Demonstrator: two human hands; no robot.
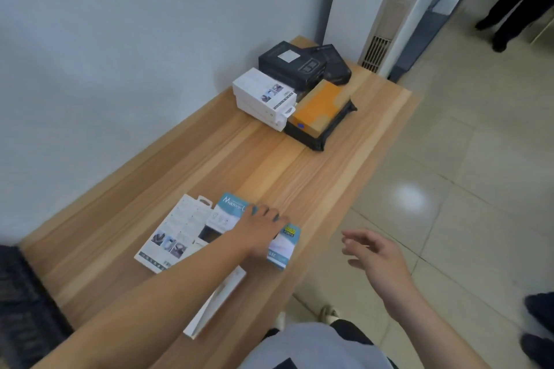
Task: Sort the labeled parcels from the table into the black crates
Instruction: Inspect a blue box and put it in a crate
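Black crate (27,302) at far left edge, contents not visible. White flat box (171,237) just left of left hand (260,231). Left hand lies on blue-and-white box (280,252), fingers spread flat over it, no clear grip. Beyond it: stacked white, black, orange boxes (320,105). Right hand (374,257) open off table (269,165) edge, holding nothing.
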